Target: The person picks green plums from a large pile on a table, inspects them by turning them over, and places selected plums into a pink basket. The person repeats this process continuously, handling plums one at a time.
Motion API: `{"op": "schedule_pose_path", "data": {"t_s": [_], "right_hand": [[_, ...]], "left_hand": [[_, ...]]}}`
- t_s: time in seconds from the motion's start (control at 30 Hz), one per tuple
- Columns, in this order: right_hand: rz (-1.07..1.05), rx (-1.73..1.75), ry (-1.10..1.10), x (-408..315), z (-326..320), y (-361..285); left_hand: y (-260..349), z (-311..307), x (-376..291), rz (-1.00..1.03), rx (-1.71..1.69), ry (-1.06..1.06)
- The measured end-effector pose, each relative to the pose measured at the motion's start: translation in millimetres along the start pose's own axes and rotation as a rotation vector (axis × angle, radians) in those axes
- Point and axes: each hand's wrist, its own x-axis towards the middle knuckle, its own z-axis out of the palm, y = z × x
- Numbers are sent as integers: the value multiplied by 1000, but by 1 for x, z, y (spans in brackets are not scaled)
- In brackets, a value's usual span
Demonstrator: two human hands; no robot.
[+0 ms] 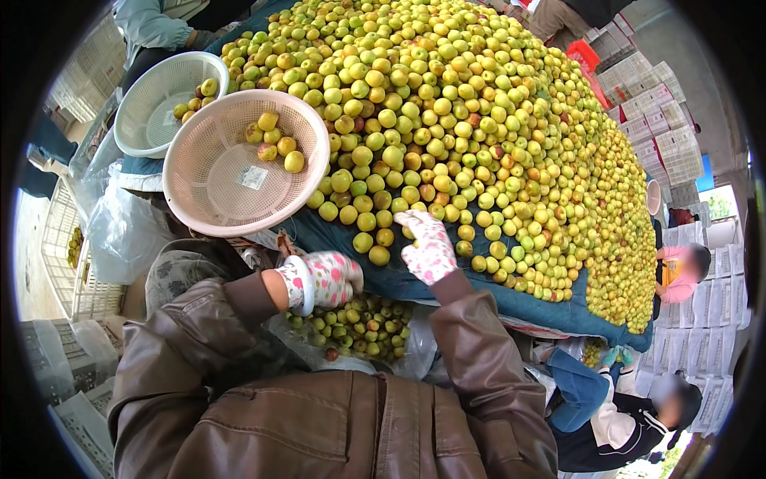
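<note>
A large heap of round yellow-green fruits (455, 108), apparently jujubes, covers the blue cloth (371, 269) of the table before me. My right hand (426, 244), in a white glove with a pink floral print, reaches to the heap's near edge. One fruit shows between its thumb and fingers; whether it is gripped I cannot tell. My left hand (329, 278), in a matching glove below a white bangle (306, 286), hovers by the cloth's front edge. Its fingers are curled and their inner side is hidden. Below it, more fruits (359, 326) lie in a plastic-lined container.
A pink perforated basket (239, 209) with several fruits stands at left, overlapping a pale green basket (137, 114). A clear plastic bag (128, 221) hangs beside them. White crates (676, 143) are stacked at right. Co-workers sit at the right (634, 413) and far left (149, 30).
</note>
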Motion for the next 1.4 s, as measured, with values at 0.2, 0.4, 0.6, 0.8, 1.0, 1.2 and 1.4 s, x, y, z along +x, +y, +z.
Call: {"op": "schedule_pose_path", "data": {"t_s": [0.2,0.4,0.6,0.8,1.0,1.2,1.4], "right_hand": [[-164,-194,-327,-17,17,-47],[-364,150,-631,-29,-7,-27],[-176,-30,-219,78,-4,-56],[222,-265,-271,146,16,-63],[-20,-182,-190,67,17,-45],[166,197,46,-7,-17,1],[399,743,167,-40,-22,-52]], "left_hand": [[-32,8,11,25,12,659],[-24,15,10,74,-34,33],[-27,14,14,-3,-138,65],[-23,5,15,-49,-184,118],[-26,5,7,-6,-110,224],[-26,12,15,60,-728,82],[-7,33,13,80,-1396,-301]]}}
